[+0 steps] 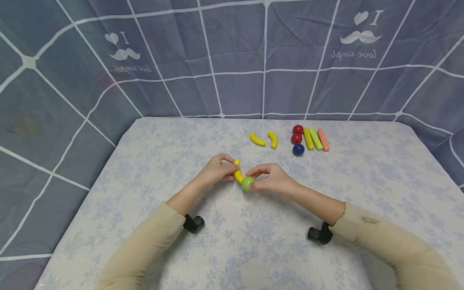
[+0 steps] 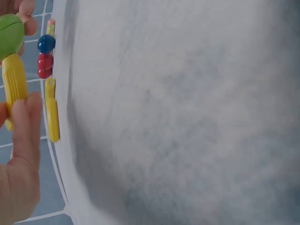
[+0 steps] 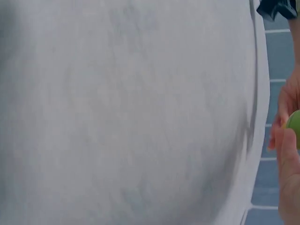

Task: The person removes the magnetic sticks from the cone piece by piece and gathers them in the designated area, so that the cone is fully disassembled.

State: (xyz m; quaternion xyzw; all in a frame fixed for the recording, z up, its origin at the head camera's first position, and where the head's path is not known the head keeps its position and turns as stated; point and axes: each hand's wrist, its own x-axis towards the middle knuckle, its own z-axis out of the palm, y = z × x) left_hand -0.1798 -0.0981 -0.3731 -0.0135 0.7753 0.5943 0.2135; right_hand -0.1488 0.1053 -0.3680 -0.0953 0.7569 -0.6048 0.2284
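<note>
Over the middle of the table, my left hand (image 1: 216, 172) pinches a curved yellow toy banana (image 1: 238, 176) between thumb and fingers. In the left wrist view that banana (image 2: 15, 77) shows lengthwise ridges, and its end meets a green ball (image 2: 10, 36) with a seam. My right hand (image 1: 274, 180) grips the green ball (image 1: 248, 183) from the right side. The right wrist view catches only part of the ball (image 3: 294, 125) at its edge, beside the thumb. Whether the two pieces are joined or just touching, I cannot tell.
Farther back lie two more yellow toy bananas (image 1: 257, 139). To their right are two red balls (image 1: 296, 139), a blue ball (image 1: 298, 150), and yellow, green and pink sticks (image 1: 323, 140) side by side. A grey patterned curtain (image 1: 239, 96) hangs behind the table (image 1: 163, 149).
</note>
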